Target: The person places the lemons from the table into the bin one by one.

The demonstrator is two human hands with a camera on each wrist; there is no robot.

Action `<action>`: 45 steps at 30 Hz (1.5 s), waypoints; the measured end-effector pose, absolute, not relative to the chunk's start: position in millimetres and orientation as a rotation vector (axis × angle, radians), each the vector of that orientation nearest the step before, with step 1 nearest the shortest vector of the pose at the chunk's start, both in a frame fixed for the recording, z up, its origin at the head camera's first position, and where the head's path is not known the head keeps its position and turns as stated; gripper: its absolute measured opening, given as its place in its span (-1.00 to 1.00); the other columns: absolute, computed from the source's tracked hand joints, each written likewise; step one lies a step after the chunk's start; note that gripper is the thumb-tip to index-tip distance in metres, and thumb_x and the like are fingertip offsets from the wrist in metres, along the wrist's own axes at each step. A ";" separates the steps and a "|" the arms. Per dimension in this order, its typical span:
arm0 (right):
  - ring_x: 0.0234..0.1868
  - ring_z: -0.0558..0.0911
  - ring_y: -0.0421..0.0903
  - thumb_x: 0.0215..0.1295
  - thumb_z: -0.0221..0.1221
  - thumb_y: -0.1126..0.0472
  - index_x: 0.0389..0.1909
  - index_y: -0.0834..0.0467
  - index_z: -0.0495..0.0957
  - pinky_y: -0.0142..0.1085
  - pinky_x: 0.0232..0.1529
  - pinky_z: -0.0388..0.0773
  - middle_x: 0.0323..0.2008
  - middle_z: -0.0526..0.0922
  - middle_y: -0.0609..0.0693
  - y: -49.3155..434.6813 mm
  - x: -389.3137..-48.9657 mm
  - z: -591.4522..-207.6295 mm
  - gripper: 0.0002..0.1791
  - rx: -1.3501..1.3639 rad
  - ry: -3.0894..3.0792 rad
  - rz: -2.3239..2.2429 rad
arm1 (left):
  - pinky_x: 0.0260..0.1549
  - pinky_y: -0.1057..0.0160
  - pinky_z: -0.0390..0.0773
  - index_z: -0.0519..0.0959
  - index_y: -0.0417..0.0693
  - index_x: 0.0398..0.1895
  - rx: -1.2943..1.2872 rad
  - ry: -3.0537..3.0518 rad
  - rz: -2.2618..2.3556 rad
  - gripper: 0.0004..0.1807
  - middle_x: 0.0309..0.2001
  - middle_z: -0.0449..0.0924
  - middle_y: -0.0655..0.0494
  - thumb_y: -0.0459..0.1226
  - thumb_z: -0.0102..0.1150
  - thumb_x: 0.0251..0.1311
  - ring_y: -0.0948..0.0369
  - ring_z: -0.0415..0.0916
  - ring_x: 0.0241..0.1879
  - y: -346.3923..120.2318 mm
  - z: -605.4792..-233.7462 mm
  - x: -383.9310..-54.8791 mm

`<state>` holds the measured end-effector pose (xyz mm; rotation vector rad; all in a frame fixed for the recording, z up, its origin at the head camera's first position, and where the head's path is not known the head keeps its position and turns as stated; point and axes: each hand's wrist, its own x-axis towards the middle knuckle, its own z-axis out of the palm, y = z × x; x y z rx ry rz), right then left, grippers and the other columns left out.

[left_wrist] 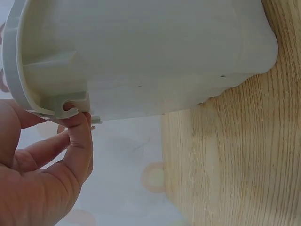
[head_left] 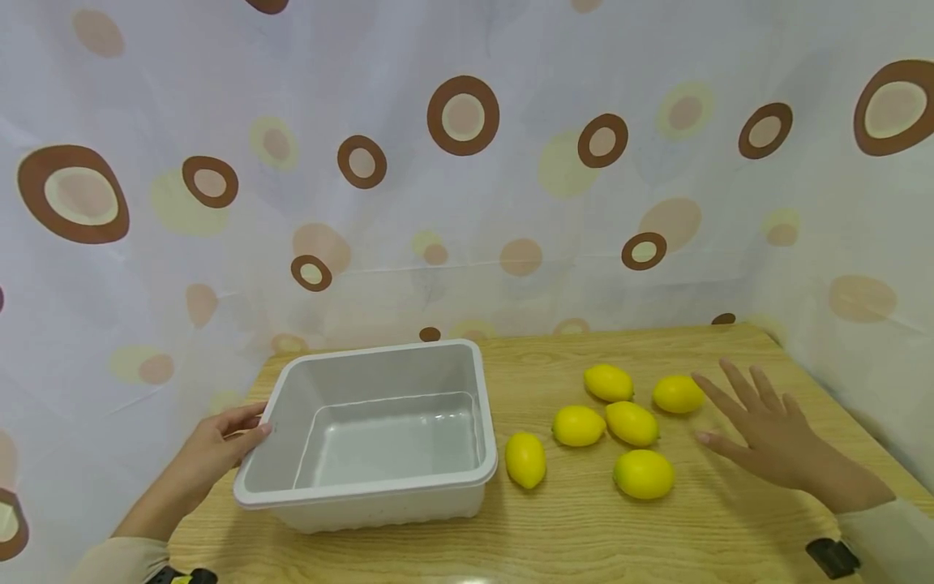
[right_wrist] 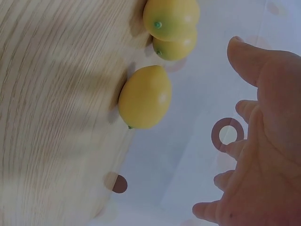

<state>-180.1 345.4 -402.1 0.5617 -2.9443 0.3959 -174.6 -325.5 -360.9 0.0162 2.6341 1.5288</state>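
- Left hand [head_left: 219, 442] pinches the left rim of the tub [head_left: 365, 489], on the table [head_left: 554, 535].
- Right hand [head_left: 777, 442], fingers spread, hovers beside six lemons [head_left: 631, 423] right of the tub.

A pale backdrop [head_left: 409, 49] printed with brown rings [head_left: 463, 116] and pastel spots [head_left: 521, 257] spans the upper frame. A light wood-grain tabletop [head_left: 569, 535] occupies the lower centre and right; a bright reflection [head_left: 473, 581] shows at bottom centre.
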 end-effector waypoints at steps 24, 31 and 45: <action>0.14 0.44 0.06 -0.17 0.51 0.11 0.38 0.08 0.28 -0.22 0.00 0.54 0.22 0.38 0.17 277.2 -164.2 -434.3 0.00 1.010 -2.558 0.345 | -0.28 0.25 0.64 0.09 -0.43 0.41 0.002 2.555 1.614 -0.31 0.09 0.41 -0.22 -0.22 0.08 0.37 0.41 0.53 -0.18 -331.2 -362.7 -174.9; 0.08 0.48 0.03 -0.10 0.48 0.02 0.40 0.04 0.26 -0.05 -0.13 0.60 0.15 0.43 0.13 269.3 -156.0 -443.9 -0.02 1.035 -2.634 0.283 | -0.27 0.23 0.64 0.12 -0.41 0.40 -0.003 2.532 1.655 -0.31 0.05 0.40 -0.20 -0.22 0.10 0.36 0.37 0.54 -0.19 -328.0 -364.5 -174.3; 0.04 0.48 0.05 -0.10 0.46 0.21 0.31 0.11 0.35 -0.05 -0.14 0.60 0.15 0.40 0.16 269.5 -158.0 -449.2 -0.14 1.141 -2.610 0.269 | -0.25 0.21 0.64 0.12 -0.35 0.41 -0.004 2.513 1.685 -0.32 0.11 0.32 -0.26 -0.20 0.10 0.36 0.34 0.55 -0.15 -329.3 -364.1 -172.9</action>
